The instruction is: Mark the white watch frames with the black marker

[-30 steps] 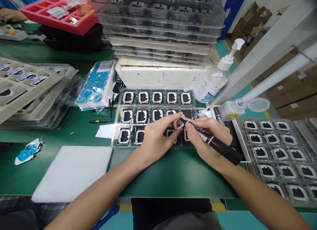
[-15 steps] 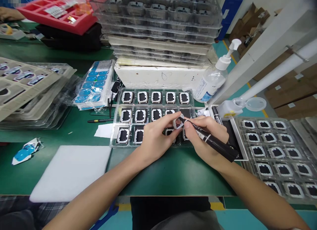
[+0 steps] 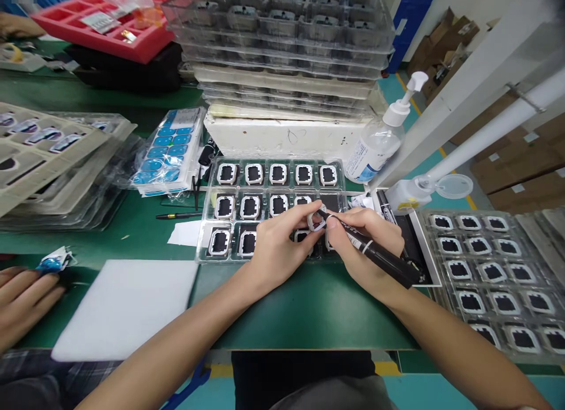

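My left hand (image 3: 279, 240) pinches a small silver watch-case frame (image 3: 316, 222) between thumb and fingers, above the front right of a clear plastic tray (image 3: 203, 233). In my right hand (image 3: 368, 236) is a black marker pen (image 3: 384, 262), its tip against or very close to the frame's rim; actual contact cannot be made out. The tray holds rows of similar frames with black centres, such as one watch-case frame (image 3: 251, 207). My hands hide part of its front right pockets.
A second filled tray (image 3: 481, 275) lies at right, beside a white-edged box (image 3: 435, 269). Behind stand stacked clear trays (image 3: 282, 63) and a pump bottle (image 3: 375, 142). At left lie a white foam sheet (image 3: 128, 310) and another person's hand (image 3: 24, 298).
Another person's hand has come in at the left edge, over the blue film piece. My hands keep their grip; the marker and right hand have shifted slightly left.
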{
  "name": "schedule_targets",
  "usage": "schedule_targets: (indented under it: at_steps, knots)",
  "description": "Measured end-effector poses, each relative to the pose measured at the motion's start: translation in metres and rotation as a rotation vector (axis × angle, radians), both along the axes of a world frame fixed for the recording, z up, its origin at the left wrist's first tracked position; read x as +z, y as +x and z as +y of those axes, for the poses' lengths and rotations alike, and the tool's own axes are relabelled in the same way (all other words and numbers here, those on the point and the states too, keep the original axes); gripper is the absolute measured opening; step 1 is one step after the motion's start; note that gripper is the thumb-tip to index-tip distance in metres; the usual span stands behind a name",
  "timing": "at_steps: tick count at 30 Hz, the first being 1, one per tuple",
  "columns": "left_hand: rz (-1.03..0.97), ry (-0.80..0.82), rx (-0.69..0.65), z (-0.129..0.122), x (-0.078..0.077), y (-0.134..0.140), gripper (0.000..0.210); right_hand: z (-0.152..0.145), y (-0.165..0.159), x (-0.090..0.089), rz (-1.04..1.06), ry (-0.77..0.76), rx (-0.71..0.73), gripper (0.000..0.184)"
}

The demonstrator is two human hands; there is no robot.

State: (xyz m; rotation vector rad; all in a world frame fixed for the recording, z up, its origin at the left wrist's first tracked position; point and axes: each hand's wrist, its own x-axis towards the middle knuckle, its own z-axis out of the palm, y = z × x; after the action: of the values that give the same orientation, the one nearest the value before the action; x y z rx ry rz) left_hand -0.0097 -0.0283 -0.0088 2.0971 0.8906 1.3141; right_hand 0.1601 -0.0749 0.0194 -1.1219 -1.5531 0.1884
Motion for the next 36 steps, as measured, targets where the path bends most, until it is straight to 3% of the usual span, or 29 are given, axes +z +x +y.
schedule_targets:
  at_steps: [29,36]
  knots:
    - [0.004,0.064,-0.031,0.0020,-0.0002,-0.0023,0.037,0.0005,0.0035,-0.0057,-0.023,0.064,-0.014,0.017]
    - [-0.105,-0.148,-0.118,0.0060,0.0004,-0.0053,0.037,0.0001,0.0054,-0.0033,-0.031,0.043,0.003,0.017]
